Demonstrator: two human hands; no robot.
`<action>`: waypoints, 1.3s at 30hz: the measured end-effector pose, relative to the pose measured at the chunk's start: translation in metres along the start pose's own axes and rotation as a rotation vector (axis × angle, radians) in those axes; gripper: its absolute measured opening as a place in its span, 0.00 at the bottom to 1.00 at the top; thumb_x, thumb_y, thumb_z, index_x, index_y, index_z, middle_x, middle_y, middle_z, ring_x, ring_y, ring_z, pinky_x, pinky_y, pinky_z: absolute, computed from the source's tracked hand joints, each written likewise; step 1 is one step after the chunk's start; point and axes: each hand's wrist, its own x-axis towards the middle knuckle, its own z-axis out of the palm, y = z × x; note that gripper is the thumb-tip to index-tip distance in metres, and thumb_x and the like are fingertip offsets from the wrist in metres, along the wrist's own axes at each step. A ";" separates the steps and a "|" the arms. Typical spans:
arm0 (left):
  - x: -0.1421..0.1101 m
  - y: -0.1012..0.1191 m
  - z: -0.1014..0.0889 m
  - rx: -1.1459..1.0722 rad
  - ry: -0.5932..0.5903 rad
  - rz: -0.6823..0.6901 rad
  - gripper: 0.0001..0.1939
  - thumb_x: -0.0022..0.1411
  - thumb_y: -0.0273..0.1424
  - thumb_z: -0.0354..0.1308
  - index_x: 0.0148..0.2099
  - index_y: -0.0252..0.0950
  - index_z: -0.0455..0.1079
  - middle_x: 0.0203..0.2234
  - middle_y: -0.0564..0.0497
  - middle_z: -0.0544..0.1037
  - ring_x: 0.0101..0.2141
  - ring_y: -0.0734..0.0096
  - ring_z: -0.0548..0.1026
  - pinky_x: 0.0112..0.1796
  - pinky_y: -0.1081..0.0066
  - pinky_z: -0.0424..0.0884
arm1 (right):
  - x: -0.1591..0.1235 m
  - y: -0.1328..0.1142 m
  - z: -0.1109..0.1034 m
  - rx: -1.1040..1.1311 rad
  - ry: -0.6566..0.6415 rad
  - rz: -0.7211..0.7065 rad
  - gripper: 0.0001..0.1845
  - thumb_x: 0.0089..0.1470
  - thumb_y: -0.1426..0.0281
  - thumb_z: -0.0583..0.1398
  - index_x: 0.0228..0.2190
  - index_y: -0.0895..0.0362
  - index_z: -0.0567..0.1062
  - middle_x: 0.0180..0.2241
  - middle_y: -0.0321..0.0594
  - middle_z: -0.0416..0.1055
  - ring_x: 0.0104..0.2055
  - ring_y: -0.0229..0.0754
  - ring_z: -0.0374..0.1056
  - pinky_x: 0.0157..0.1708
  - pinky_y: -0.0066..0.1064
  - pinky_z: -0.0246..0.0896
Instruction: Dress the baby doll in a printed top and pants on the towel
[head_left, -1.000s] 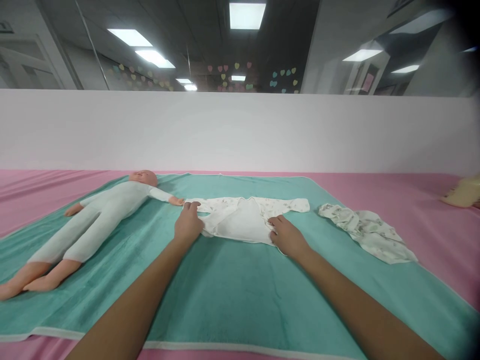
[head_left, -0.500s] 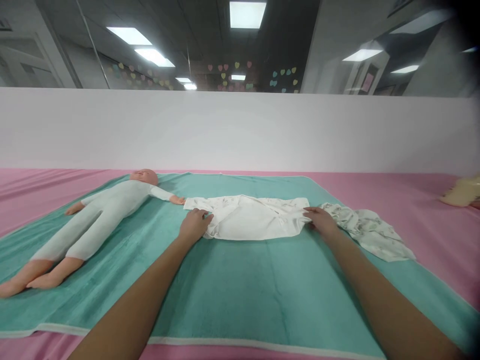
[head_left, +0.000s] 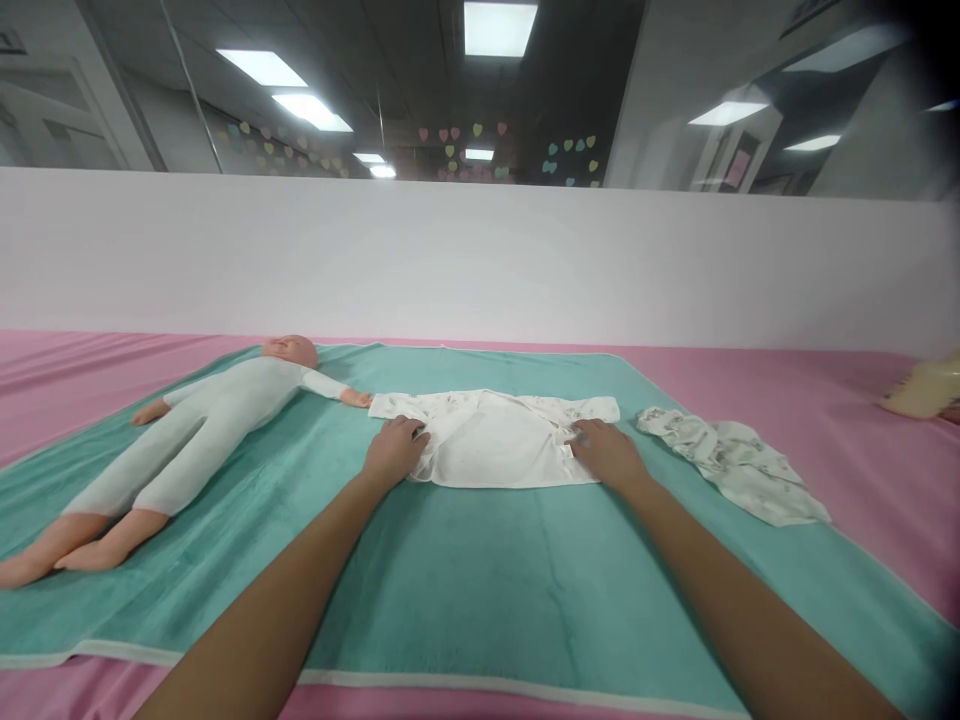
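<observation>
A white baby shirt point(head_left: 495, 440) with small printed figures on its sleeves lies spread out in the middle of the head view. At its left side edge, my left hand point(head_left: 396, 450) is closed with curled fingers on the cloth. My right hand point(head_left: 606, 452) pinches the right front of the shirt, near a small white tab, and covers part of that side. The shirt's left sleeve end touches the hand of a baby doll point(head_left: 240, 395), which lies on its back in a pale suit.
Crumpled printed baby clothing point(head_left: 739, 465) lies right of my right hand. Everything rests on a teal towel point(head_left: 465, 590) over a pink sheet point(head_left: 795, 390). A low white wall point(head_left: 480, 265) stands behind. A yellowish object point(head_left: 926, 388) shows at the far right edge.
My right hand has moved left from the shirt's right sleeve area onto its front panel. The right side of the cloth has shifted inward. My left hand stays nearly in place.
</observation>
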 end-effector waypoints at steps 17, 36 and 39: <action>0.006 0.005 0.012 -0.213 0.057 0.059 0.05 0.57 0.34 0.52 0.32 0.38 0.62 0.31 0.53 0.71 0.33 0.70 0.68 0.32 0.74 0.60 | 0.045 -0.063 -0.011 -0.040 -0.084 -0.090 0.12 0.58 0.67 0.49 0.31 0.58 0.70 0.34 0.48 0.69 0.41 0.49 0.64 0.40 0.39 0.52; 0.014 -0.007 0.003 -0.486 0.222 -0.223 0.08 0.58 0.35 0.51 0.40 0.39 0.64 0.29 0.51 0.72 0.31 0.65 0.70 0.31 0.70 0.62 | 0.083 -0.032 0.012 0.378 0.014 0.275 0.16 0.52 0.60 0.53 0.34 0.60 0.71 0.38 0.51 0.72 0.40 0.50 0.67 0.38 0.37 0.58; 0.011 -0.004 -0.001 -0.276 0.177 -0.247 0.12 0.60 0.35 0.49 0.46 0.41 0.62 0.31 0.49 0.74 0.31 0.60 0.72 0.29 0.68 0.61 | 0.073 -0.030 0.007 0.392 0.012 0.288 0.23 0.55 0.54 0.48 0.36 0.60 0.71 0.41 0.53 0.71 0.43 0.52 0.66 0.39 0.37 0.57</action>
